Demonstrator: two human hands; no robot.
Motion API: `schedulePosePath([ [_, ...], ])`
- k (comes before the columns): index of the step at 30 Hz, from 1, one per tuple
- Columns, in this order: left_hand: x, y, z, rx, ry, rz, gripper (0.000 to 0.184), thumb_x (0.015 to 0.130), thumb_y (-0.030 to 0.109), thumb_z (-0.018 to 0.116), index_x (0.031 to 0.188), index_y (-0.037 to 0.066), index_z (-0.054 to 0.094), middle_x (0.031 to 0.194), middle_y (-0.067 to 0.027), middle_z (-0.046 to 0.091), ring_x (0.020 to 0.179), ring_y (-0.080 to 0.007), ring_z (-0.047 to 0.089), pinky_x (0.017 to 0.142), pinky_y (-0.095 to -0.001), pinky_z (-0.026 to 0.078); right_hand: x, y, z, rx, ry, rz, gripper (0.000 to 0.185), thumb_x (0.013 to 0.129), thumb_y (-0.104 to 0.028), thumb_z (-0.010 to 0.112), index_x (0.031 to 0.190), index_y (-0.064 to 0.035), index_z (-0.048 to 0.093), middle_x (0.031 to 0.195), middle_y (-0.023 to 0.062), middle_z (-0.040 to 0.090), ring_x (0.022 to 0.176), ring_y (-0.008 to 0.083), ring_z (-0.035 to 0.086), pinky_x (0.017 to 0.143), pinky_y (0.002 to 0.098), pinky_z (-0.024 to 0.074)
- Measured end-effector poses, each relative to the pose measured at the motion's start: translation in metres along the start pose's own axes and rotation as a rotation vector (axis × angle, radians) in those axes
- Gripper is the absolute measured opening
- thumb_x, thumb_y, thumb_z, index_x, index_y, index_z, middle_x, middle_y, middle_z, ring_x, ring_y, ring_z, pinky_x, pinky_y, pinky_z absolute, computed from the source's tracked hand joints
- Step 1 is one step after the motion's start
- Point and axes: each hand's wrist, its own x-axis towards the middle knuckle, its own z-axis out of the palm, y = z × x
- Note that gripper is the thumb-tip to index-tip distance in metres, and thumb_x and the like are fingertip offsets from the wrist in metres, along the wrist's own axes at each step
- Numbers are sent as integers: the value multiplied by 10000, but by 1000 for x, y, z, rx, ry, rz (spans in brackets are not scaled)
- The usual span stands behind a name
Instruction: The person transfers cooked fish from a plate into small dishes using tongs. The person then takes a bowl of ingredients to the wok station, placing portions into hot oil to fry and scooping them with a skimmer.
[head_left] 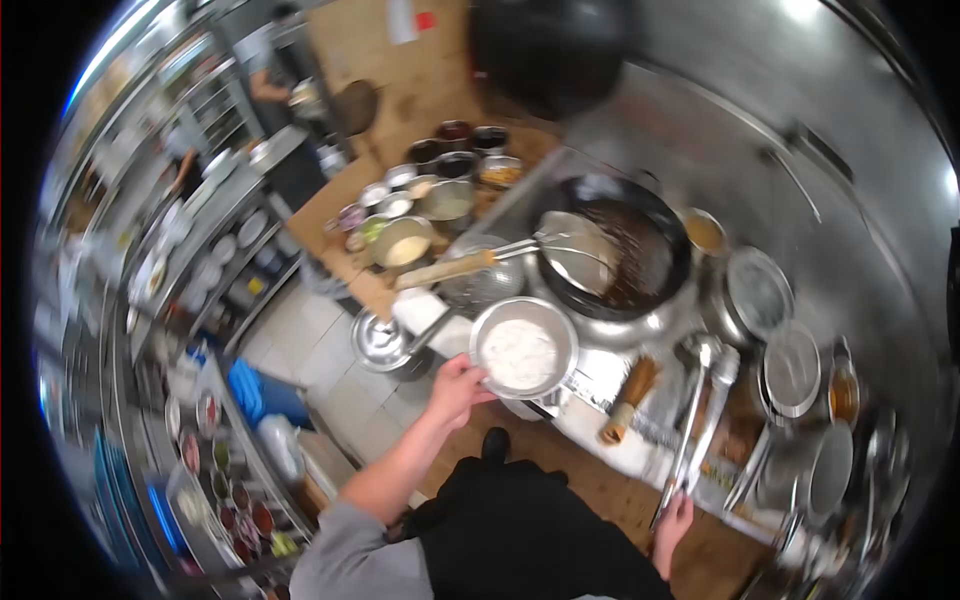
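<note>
My left hand [460, 391] grips the rim of a metal bowl [524, 347] that holds something white, at the edge of the stove counter. At the lower right, my right hand [673, 522] is closed around the handle of a long metal ladle [691, 420]. A second long-handled utensil [722, 375] lies beside it. Beyond the bowl, a black wok [668, 215] contains dark liquid or food. A wooden-handled strainer [575, 252] rests across the wok's left side.
Several seasoning containers [403, 243] stand at the back left. A bamboo brush [629, 402] lies right of the bowl. Pots and strainers [792, 368] crowd the right side. A lidded pot [381, 340] is at the left. Another person [268, 85] stands in the far background.
</note>
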Motion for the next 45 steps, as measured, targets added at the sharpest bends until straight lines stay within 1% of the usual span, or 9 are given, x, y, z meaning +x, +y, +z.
schedulePosePath([
  [4,34,8,1,377,-140,96,108,887,28,567,991,7,587,941,-113,661,769,-204,692,645,-341,612,8,-71,17,230,-274,41,88,978,-112,565,1032,-54,526,832,5,576,640,69,506,543,209,422],
  [9,57,-18,3,174,-223,88,82,866,25,594,827,10,525,821,-81,612,716,-200,678,568,-360,614,73,-173,43,-172,-337,-413,403,966,-109,587,1329,35,487,1097,62,609,936,103,536,854,252,431],
  [17,52,18,-22,261,-175,396,211,830,76,650,747,13,467,773,-102,583,628,-188,628,541,-339,543,44,-294,86,-678,-470,-883,300,752,-139,734,991,17,643,900,129,588,688,233,561,639,363,450],
  [18,58,24,-31,328,-160,519,221,817,83,659,740,14,463,777,-106,565,640,-198,617,558,-349,525,28,-328,90,-897,-459,-855,471,833,-319,759,1162,0,651,860,194,663,685,307,631,648,366,515],
  [21,53,63,-49,358,-138,569,240,766,105,675,720,16,457,794,-129,503,683,-253,558,634,-385,449,-3,-397,121,-1071,-399,-1196,316,886,-282,711,860,16,609,761,184,596,635,357,555,586,408,451],
  [28,92,81,-68,405,-265,577,203,843,30,628,764,16,442,908,-86,458,630,-181,630,497,-287,502,-13,-455,190,-1326,-414,-1010,484,617,-172,793,1040,11,645,971,208,603,790,420,597,673,454,481],
  [33,107,26,-69,297,-229,372,166,877,29,612,784,33,475,839,-53,551,681,-158,633,551,-294,547,-18,-400,147,-1171,-285,-873,453,683,-133,780,1083,19,634,964,188,601,853,382,628,742,408,497],
  [39,58,-27,-132,52,-136,52,117,858,18,608,814,40,503,728,-72,592,645,-165,642,503,-301,536,-51,-135,44,-570,48,-272,272,935,-177,672,1058,63,636,879,7,606,751,75,507,651,247,421],
  [45,45,-26,-154,-91,44,-163,57,879,35,576,855,77,547,823,-69,645,672,-165,661,544,-304,573,-84,-40,46,-529,140,32,329,902,-227,710,999,80,640,765,52,606,681,107,490,621,275,426],
])
